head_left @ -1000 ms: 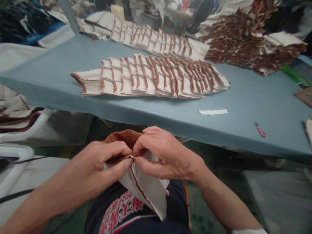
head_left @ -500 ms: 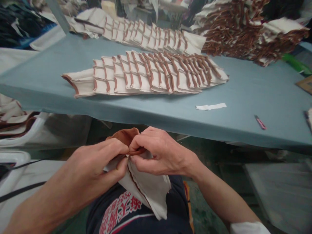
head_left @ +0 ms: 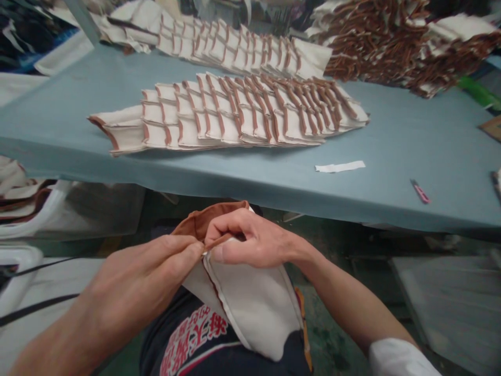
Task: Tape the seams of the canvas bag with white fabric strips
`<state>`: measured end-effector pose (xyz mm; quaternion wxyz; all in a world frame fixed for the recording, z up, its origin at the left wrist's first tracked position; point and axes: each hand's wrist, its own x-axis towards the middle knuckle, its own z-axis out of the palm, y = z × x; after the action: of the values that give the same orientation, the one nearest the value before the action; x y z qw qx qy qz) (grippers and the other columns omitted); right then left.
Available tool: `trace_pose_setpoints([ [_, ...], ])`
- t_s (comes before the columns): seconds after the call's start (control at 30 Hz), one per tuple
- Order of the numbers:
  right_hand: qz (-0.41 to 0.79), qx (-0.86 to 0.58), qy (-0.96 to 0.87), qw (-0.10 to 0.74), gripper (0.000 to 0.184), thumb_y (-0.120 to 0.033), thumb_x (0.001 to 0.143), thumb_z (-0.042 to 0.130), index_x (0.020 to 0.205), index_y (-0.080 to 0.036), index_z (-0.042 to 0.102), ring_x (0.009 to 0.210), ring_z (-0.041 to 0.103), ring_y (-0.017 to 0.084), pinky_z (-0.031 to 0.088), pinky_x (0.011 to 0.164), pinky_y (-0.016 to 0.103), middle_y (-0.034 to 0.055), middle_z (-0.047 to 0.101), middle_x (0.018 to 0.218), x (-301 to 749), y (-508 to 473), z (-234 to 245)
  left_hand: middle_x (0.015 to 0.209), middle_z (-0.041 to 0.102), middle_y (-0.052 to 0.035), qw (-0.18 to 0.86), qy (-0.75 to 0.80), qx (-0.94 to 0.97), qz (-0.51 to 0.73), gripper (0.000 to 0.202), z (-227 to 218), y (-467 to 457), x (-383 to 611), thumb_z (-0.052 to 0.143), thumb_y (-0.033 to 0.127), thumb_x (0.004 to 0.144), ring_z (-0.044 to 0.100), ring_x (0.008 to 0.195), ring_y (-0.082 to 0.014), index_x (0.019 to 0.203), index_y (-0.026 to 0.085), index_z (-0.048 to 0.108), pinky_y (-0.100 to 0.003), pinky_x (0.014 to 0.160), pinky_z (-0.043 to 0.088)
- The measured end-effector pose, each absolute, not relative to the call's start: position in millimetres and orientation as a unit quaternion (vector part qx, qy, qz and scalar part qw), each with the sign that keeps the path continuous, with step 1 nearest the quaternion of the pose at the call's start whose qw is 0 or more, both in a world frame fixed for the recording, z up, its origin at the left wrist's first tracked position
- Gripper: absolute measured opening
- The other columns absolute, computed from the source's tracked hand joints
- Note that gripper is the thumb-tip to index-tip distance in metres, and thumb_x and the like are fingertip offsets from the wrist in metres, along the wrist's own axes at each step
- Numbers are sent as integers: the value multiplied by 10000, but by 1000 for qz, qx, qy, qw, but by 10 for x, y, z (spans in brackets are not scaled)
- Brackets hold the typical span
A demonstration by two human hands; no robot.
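Note:
A sewn cream fabric piece with a brown lining (head_left: 254, 297) hangs from my two hands above my lap. Its brown inside shows along the open top edge, and a seam runs down its front. My left hand (head_left: 156, 266) pinches the rim at the left of that seam. Just right of it, my right hand (head_left: 250, 237) is closed on the same rim, fingers curled over the brown edge and thumb on the cream outside. The fingertips of both hands nearly meet at the seam. A dark printed apron (head_left: 195, 339) lies beneath the piece.
On the blue table (head_left: 235, 175) lies a fanned row of similar cream and brown pieces (head_left: 230, 115), with another row (head_left: 235, 49) behind. A tall heap (head_left: 376, 47) stands back right. A white strip (head_left: 340, 166) and a small pink tool (head_left: 420, 191) lie nearer. White bins (head_left: 50, 209) stand left.
The fabric piece has spread wider, with more of its cream front and brown inside showing. My right hand has shifted its hold along the rim; my left fingers have flattened against the seam.

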<state>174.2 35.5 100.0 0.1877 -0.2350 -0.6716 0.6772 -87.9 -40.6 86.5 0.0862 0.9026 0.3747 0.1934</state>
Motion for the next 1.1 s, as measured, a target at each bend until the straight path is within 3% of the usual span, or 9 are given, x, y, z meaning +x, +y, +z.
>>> trace_pose_setpoints([
  [0.17,728,-245,-614,183,169,-320,853,669,760,-209,581,635,405,106,350,609,254,-77,477,680,1721,350,932,1419,831,-2,91,327,922,189,519,817,-336,-963,507,54,1076,814,1238,-172,1496,307,676,-225,1140,597],
  [0.27,759,-253,-570,189,189,-347,841,695,765,-203,600,642,433,107,375,620,247,-74,508,684,1699,330,875,1452,820,-34,80,335,908,240,532,772,-407,-910,512,34,1073,789,1315,-219,1513,287,671,-322,1231,576],
  [0.37,767,-276,-550,179,197,-361,812,716,762,-193,626,655,455,108,390,628,243,-69,542,690,1667,315,821,1408,829,-101,65,378,884,265,496,717,-499,-829,470,32,1093,784,1319,-274,1490,241,680,-420,1224,597],
  [0.47,747,-307,-563,173,187,-347,782,707,734,-196,608,654,442,106,366,612,239,-69,535,677,1639,302,795,1373,843,-112,45,363,898,246,473,707,-500,-772,461,64,1091,809,1268,-284,1459,225,712,-404,1138,651],
  [0.57,729,-312,-585,171,143,-311,769,665,715,-203,588,626,410,98,324,573,236,-72,509,664,1637,278,825,1222,880,-97,66,363,894,255,326,807,-445,-716,494,129,1112,858,1107,-245,1295,207,752,-330,1026,687],
  [0.67,712,-295,-609,189,131,-293,779,660,715,-201,592,606,399,93,311,549,233,-74,501,661,1653,240,899,1071,892,-25,144,411,856,278,198,965,-398,-676,578,304,1144,868,912,-194,1204,243,757,-237,922,668],
  [0.77,653,-281,-667,224,104,-253,790,649,722,-202,591,615,436,96,333,563,232,-68,519,678,1658,188,958,1008,885,49,235,421,830,280,233,1061,-357,-691,577,425,1155,839,795,-140,1149,305,777,-158,779,600],
  [0.97,466,-277,-788,293,25,-189,765,607,745,-202,610,566,471,84,341,595,248,-83,552,638,1643,102,925,970,866,74,322,392,824,252,214,1083,-278,-761,590,349,1143,818,814,-117,1125,322,802,-154,739,525],
  [1.1,383,-268,-831,301,79,-218,826,589,764,-211,637,588,529,106,371,647,277,-66,595,637,1662,96,907,791,769,102,339,386,823,242,172,1064,-273,-740,622,257,1080,706,643,-81,977,285,757,-166,644,470],
])
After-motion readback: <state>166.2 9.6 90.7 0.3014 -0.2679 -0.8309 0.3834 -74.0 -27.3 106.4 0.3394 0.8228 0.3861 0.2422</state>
